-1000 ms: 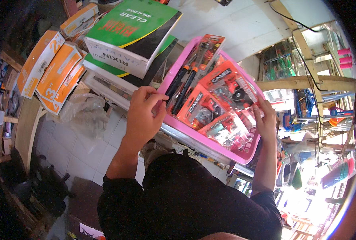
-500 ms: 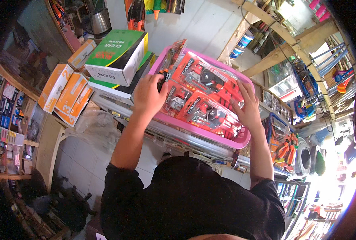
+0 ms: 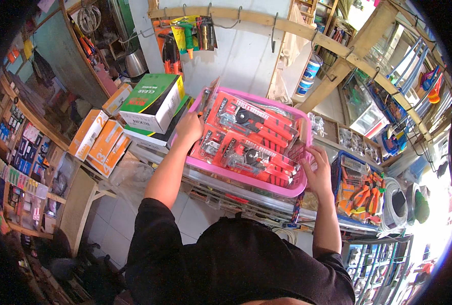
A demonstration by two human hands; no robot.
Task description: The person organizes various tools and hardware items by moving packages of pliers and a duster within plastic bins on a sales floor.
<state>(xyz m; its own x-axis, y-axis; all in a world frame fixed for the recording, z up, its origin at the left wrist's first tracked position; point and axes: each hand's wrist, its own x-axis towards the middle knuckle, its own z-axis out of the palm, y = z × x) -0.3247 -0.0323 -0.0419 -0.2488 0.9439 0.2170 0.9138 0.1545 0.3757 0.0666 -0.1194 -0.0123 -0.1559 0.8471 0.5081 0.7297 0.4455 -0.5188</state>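
Observation:
A pink plastic basket (image 3: pixel 244 184) stands in front of me, filled with several red-handled cutters in clear blister packs (image 3: pixel 251 122). My left hand (image 3: pixel 189 129) is closed at the basket's left side, gripping a blister-packed tool (image 3: pixel 208 99) that stands on edge there; its lower part is hidden by the hand. At the right end, my right hand (image 3: pixel 317 168) touches the basket's rim with fingers apart and no pack in it.
To the left are a green and white box (image 3: pixel 152 104) on another box and several orange-white boxes (image 3: pixel 89 133). Tools with orange handles fill a blue basket (image 3: pixel 360 190) on the right, beside coiled hose (image 3: pixel 394 203). Metal hooks (image 3: pixel 273 33) hang from a wooden rail above.
My right hand has come off the packs to the basket's right rim. The left hand stays at the left-side pack. My view has shifted, showing more of the hook rail.

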